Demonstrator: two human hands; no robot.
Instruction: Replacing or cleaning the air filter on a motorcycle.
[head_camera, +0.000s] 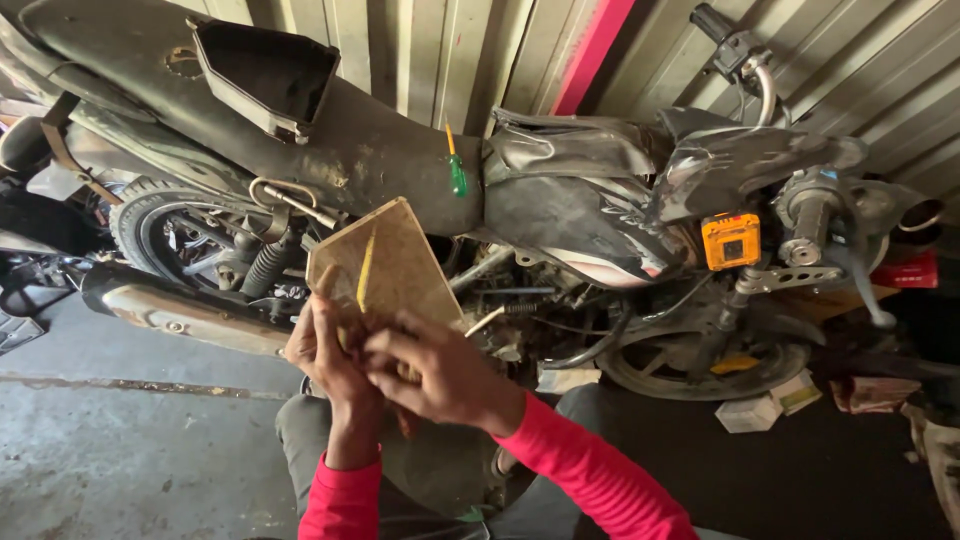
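My left hand and my right hand both grip the near end of a flat, tan, dusty filter panel with a yellow stripe. I hold it tilted up in front of a black motorcycle. A black open box-shaped cover rests on the seat. A green-handled screwdriver lies on the seat near the tank. Both sleeves are red.
The rear wheel, spring shock and exhaust pipe are at left. An orange square unit sits by the handlebar. Small boxes lie near the front wheel. A corrugated metal wall stands behind.
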